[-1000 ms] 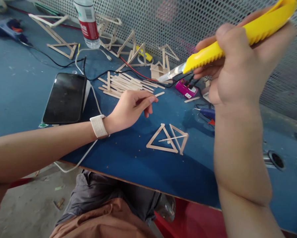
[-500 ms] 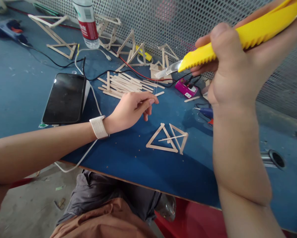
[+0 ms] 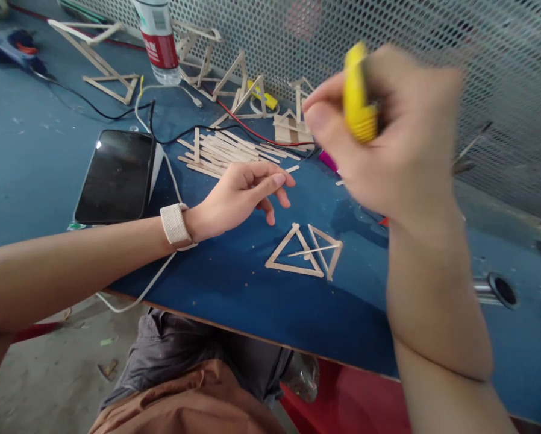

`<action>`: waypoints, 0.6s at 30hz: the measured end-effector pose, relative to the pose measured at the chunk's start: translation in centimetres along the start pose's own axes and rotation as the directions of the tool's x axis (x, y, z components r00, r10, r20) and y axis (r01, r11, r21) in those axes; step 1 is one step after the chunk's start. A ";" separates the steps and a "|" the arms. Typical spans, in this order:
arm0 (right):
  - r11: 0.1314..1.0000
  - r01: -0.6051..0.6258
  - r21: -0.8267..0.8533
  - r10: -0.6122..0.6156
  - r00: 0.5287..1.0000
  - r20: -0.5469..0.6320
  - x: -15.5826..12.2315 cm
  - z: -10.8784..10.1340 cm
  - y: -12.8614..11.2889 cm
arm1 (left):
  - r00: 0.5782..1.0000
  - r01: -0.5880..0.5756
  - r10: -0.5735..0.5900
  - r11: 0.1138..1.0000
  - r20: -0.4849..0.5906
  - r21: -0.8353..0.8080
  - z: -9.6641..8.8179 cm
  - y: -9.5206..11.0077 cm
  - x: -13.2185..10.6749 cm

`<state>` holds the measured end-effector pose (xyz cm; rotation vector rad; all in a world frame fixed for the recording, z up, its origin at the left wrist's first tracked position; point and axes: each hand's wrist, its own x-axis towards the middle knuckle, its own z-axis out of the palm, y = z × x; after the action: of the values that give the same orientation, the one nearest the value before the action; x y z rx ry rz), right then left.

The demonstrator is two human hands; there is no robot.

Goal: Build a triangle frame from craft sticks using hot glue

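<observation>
My right hand (image 3: pixel 388 132) is raised above the blue table (image 3: pixel 234 289), blurred by motion, its fingers wrapped round a yellow utility knife (image 3: pixel 358 93) seen end-on. My left hand (image 3: pixel 243 196) rests on the table, fingers loosely curled and apart, holding nothing, just in front of a pile of wooden craft sticks (image 3: pixel 225 154). Two flat stick triangles (image 3: pixel 304 253) joined side by side lie on the table between my hands, untouched.
A dark phone (image 3: pixel 114 178) lies at the left with a white cable. Stick frames (image 3: pixel 243 84), a water bottle (image 3: pixel 157 39), black and red wires and a pink device (image 3: pixel 327 160) stand along a perforated metal wall. A glue gun (image 3: pixel 8 48) lies far left.
My right hand has turned the yellow knife from pointing left to pointing toward the camera and moved left and down. My left hand has shifted slightly and spread its fingers a little.
</observation>
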<state>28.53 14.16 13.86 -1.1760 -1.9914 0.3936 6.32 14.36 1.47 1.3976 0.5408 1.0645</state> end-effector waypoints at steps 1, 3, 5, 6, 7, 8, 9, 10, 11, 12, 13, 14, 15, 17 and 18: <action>0.993 0.070 -0.098 -0.070 0.998 0.008 0.2 0.7 0.3 | 1.000 -0.007 0.007 1.000 0.003 -0.003 0.0 0.1 0.0; 0.983 0.099 -0.154 -0.091 0.994 0.058 0.6 1.8 1.0 | 1.000 -0.006 0.006 1.000 0.003 -0.004 0.1 0.4 0.0; 0.993 0.049 -0.106 -0.037 0.993 0.111 0.9 2.3 1.6 | 1.000 0.006 -0.006 1.000 0.002 0.001 0.1 0.5 -0.1; 0.996 0.028 -0.083 -0.018 0.993 0.119 0.9 2.4 1.8 | 1.000 0.013 -0.013 1.000 0.003 0.006 0.1 0.5 -0.1; 0.998 0.019 -0.060 -0.011 0.993 0.119 0.9 2.4 1.8 | 1.000 0.017 -0.017 1.000 0.005 0.009 0.1 0.5 -0.1; 0.999 0.016 -0.035 -0.012 0.993 0.115 0.9 2.2 1.7 | 1.000 0.019 -0.019 1.000 0.008 0.010 0.1 0.5 -0.1; 1.000 0.014 -0.010 -0.013 0.993 0.119 0.9 2.1 1.6 | 1.000 0.019 -0.019 1.000 0.012 0.009 0.1 0.4 -0.1; 1.000 0.012 0.018 -0.014 0.992 0.127 0.8 1.9 1.6 | 1.000 0.019 -0.019 1.000 0.017 0.007 0.1 0.3 -0.1; 0.999 0.008 0.047 -0.015 0.990 0.139 0.8 1.8 1.5 | 1.000 0.019 -0.019 1.000 0.021 0.005 0.1 0.3 -0.1; 0.997 0.004 0.075 -0.015 0.989 0.147 0.8 1.8 1.5 | 1.000 0.017 -0.017 1.000 0.022 0.001 0.1 0.2 -0.1; 0.995 0.005 0.101 -0.020 0.989 0.149 0.9 1.8 1.6 | 1.000 0.016 -0.016 1.000 0.024 -0.002 0.0 0.2 -0.1; 0.993 0.016 0.121 -0.033 0.990 0.139 0.9 1.8 1.7 | 1.000 0.016 -0.016 1.000 0.024 -0.003 0.0 0.2 -0.1; 0.991 0.037 0.132 -0.053 0.991 0.119 1.0 1.8 1.8 | 1.000 0.017 -0.016 1.000 0.024 -0.002 0.0 0.2 -0.1; 0.989 0.087 0.116 -0.096 0.992 0.078 1.1 1.8 2.1 | 1.000 0.017 -0.017 1.000 0.024 0.002 -0.1 0.3 -0.1; 0.990 0.104 0.095 -0.110 0.992 0.063 1.1 1.8 2.1 | 1.000 0.017 -0.017 1.000 0.025 0.004 -0.1 0.3 -0.1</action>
<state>28.19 16.46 11.95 -1.0064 -2.0625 0.4706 6.15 14.29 1.71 1.4055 0.5351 1.0316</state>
